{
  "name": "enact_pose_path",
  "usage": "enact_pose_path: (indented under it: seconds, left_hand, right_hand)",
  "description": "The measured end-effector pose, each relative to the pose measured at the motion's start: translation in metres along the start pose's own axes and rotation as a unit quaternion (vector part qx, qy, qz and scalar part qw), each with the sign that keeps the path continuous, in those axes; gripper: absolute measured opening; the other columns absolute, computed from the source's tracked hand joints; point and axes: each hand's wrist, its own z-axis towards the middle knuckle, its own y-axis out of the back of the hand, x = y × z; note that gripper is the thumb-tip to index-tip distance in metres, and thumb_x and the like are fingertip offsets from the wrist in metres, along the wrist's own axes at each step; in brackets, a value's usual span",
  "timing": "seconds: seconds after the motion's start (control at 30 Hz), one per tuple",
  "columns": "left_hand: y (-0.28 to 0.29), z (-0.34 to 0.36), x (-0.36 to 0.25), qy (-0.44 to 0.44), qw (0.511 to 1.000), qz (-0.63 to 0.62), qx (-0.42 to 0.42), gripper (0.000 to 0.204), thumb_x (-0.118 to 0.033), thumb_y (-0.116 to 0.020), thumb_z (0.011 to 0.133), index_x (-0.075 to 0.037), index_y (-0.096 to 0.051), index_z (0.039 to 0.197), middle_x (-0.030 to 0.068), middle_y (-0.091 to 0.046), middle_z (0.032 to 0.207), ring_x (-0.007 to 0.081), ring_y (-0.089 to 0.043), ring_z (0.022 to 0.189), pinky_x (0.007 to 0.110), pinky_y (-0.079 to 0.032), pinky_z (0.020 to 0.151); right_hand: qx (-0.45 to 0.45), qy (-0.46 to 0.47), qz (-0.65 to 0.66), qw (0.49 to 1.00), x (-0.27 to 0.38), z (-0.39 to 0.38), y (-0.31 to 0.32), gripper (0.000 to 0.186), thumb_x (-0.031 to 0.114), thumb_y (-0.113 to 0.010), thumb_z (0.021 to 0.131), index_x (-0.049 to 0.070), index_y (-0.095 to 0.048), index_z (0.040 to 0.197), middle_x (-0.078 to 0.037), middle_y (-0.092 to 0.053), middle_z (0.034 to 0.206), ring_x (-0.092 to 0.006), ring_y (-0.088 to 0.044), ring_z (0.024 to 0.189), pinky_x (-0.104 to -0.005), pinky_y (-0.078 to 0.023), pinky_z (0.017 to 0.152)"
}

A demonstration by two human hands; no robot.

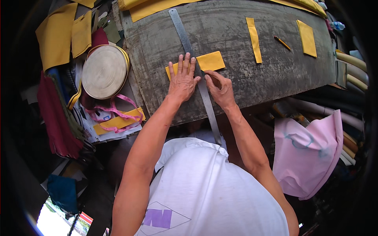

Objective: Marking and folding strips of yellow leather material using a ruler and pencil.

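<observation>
My left hand [184, 82] lies flat with fingers spread, pressing a long metal ruler [182, 32] and a yellow piece of material [211, 61] onto the table. The ruler crosses the yellow piece, and its near end reaches past the table's front edge toward my shirt. Close against the ruler's right side, my right hand [220, 89] is closed in a pinch. A small dark tip shows at its fingertips by the yellow piece; the fingers hide what kind of thing it is.
On the worn dark table [232, 84] lie a yellow strip [254, 40], a pencil [282, 43] and a folded yellow piece [306, 38]. A round lidded container [104, 72], pink tape [118, 126] and yellow sheets [56, 35] crowd the left. Pink material [307, 153] hangs at right.
</observation>
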Motion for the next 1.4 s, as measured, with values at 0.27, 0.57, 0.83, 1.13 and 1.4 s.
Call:
enact_pose_path:
  seconds: [0.27, 0.57, 0.83, 1.13, 1.4]
  left_hand:
    - [-0.002, 0.001, 0.003, -0.004, 1.0, 0.002, -0.005, 0.075, -0.045, -0.047, 0.099, -0.009, -0.017, 0.157, 0.0106, -0.006, 0.165, 0.0301, -0.001, 0.152, 0.061, 0.002, 0.118]
    - [-0.002, -0.002, 0.005, -0.016, 1.0, -0.017, -0.021, 0.074, -0.039, -0.051, 0.099, -0.006, -0.017, 0.156, 0.0142, -0.006, 0.164, 0.0335, -0.003, 0.152, 0.063, -0.001, 0.117]
    - [-0.001, -0.004, 0.003, -0.019, 0.999, 0.005, -0.033, 0.073, -0.041, -0.052, 0.097, -0.006, -0.024, 0.155, 0.0133, -0.012, 0.163, 0.0335, -0.007, 0.151, 0.063, -0.003, 0.117]
    - [-0.007, 0.0, 0.006, -0.018, 0.999, 0.009, -0.045, 0.073, -0.044, -0.049, 0.099, -0.008, -0.02, 0.156, 0.0123, -0.01, 0.164, 0.0312, -0.004, 0.152, 0.062, -0.001, 0.117]
    - [-0.007, -0.001, 0.005, -0.008, 1.0, 0.002, -0.02, 0.075, -0.045, -0.047, 0.099, -0.007, -0.018, 0.156, 0.0116, -0.006, 0.165, 0.0304, 0.0, 0.152, 0.06, 0.003, 0.118]
  right_hand:
    - [-0.073, 0.08, 0.038, 0.993, 0.013, 0.024, -0.012, 0.023, 0.007, -0.061, 0.095, -0.005, -0.064, 0.115, -0.018, -0.071, 0.102, -0.0225, -0.072, 0.088, -0.0305, -0.056, 0.073]
    - [-0.062, 0.073, 0.041, 0.995, 0.0, 0.032, -0.022, 0.023, 0.011, -0.063, 0.093, -0.003, -0.066, 0.111, -0.019, -0.071, 0.099, -0.0272, -0.072, 0.085, -0.0332, -0.056, 0.071]
    - [-0.059, 0.109, -0.097, 0.988, 0.013, 0.05, -0.025, 0.019, 0.007, -0.064, 0.093, -0.004, -0.067, 0.107, -0.015, -0.072, 0.088, -0.0167, -0.072, 0.079, -0.0283, -0.056, 0.069]
    - [-0.014, 0.086, -0.139, 0.987, 0.015, 0.016, -0.01, 0.019, 0.005, -0.064, 0.09, -0.002, -0.067, 0.107, -0.017, -0.07, 0.077, -0.021, -0.068, 0.062, -0.0305, -0.051, 0.058]
    - [0.003, 0.006, -0.042, 0.999, 0.01, -0.003, 0.004, 0.022, 0.012, -0.065, 0.091, 0.0, -0.067, 0.109, -0.019, -0.069, 0.083, -0.0277, -0.069, 0.075, -0.0356, -0.053, 0.065]
